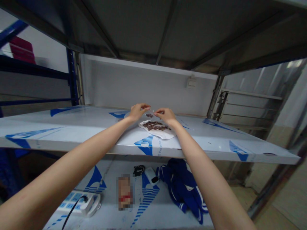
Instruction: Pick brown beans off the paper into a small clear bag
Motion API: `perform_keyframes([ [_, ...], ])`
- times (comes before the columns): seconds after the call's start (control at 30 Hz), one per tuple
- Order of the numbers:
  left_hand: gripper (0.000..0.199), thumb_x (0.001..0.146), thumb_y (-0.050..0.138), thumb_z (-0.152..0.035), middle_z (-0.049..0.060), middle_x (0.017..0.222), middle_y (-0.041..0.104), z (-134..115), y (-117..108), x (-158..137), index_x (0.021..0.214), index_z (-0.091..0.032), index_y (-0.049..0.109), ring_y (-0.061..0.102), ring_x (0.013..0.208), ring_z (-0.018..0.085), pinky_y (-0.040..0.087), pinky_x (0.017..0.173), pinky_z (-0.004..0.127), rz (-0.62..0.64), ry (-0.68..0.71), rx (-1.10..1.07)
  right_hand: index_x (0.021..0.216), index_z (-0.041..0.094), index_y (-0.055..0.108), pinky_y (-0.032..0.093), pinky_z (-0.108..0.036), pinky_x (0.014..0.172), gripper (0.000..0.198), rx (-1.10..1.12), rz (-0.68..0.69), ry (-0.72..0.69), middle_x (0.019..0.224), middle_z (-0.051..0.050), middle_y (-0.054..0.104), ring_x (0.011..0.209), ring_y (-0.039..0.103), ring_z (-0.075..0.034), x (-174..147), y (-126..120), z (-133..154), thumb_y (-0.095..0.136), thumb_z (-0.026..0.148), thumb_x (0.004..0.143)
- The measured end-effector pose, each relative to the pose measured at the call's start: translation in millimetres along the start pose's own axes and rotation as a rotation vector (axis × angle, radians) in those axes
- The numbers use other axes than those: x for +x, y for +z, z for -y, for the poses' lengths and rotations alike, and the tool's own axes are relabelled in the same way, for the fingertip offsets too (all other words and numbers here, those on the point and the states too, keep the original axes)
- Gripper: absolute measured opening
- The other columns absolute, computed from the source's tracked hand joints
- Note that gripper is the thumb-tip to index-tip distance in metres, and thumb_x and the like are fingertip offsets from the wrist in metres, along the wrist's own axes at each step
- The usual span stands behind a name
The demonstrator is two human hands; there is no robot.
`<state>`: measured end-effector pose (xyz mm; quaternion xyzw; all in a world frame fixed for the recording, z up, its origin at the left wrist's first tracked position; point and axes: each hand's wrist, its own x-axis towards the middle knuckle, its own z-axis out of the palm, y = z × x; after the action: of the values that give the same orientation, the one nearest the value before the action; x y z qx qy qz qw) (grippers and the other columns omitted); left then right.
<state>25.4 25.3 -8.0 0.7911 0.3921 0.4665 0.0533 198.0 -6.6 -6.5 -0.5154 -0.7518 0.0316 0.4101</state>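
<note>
My left hand [137, 112] and my right hand [167, 115] are raised over the upper shelf, fingers pinched from either side on a small clear plastic bag [150, 114]. Some dark brown bits show inside it. Just below and in front lies a sheet of white paper [165, 134], its edges crumpled. A loose pile of small brown pieces [157, 126] is spread on that paper; they are too small to name surely. The bag's opening cannot be made out.
The metal shelf [79, 127] wears blue-printed film. Another shelf [134, 28] hangs overhead. On the lower level are a power strip [81, 204], a pale blue device [151, 176], a black item [138, 170], a blurred-out object [125, 192] and blue clothing [178, 179].
</note>
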Motion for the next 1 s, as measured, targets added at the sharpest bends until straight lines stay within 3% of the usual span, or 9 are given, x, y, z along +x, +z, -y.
perform_keyframes([
  [0.2,0.022,0.080,0.055,-0.022,0.010,0.096,0.069,0.1,-3.8,-0.2,0.094,-0.012,0.068,0.062,0.091,0.020,0.043,0.086,0.029,-0.076,-0.013,-0.078,0.081,0.015,0.068,0.042,-0.027,0.064,0.015,0.118,-0.122,0.033,0.077,-0.005,0.067,0.058,0.057,-0.014,7.2,1.3,-4.9,0.059,0.025,0.078],
  [0.33,0.015,0.076,0.059,-0.022,0.008,0.079,0.071,-3.2,-6.6,-1.0,0.081,-0.012,0.070,0.064,0.079,0.019,0.046,0.077,0.028,-0.129,-0.050,-0.149,0.081,0.015,0.065,0.044,-0.028,0.068,0.013,0.240,-0.213,-0.006,0.080,-0.005,0.066,0.063,0.058,-0.014,13.3,2.2,-10.1,0.057,0.024,0.077],
  [0.7,0.009,0.073,0.062,-0.020,0.008,0.072,0.069,-9.1,-8.0,-1.0,0.071,-0.012,0.068,0.063,0.073,0.018,0.046,0.074,0.027,-0.235,-0.107,-0.255,0.073,0.016,0.061,0.045,-0.025,0.058,0.012,0.483,-0.217,-0.078,0.074,-0.002,0.065,0.057,0.056,-0.012,15.3,2.9,-9.9,0.067,0.023,0.065],
  [1.0,0.011,0.074,0.059,-0.020,0.008,0.071,0.068,-8.7,-6.1,-0.3,0.068,-0.013,0.065,0.062,0.074,0.018,0.045,0.075,0.027,-0.192,-0.099,-0.224,0.073,0.016,0.063,0.047,-0.025,0.058,0.014,0.570,-0.280,-0.099,0.073,-0.003,0.066,0.062,0.058,-0.013,19.0,1.6,-12.6,0.067,0.023,0.062],
])
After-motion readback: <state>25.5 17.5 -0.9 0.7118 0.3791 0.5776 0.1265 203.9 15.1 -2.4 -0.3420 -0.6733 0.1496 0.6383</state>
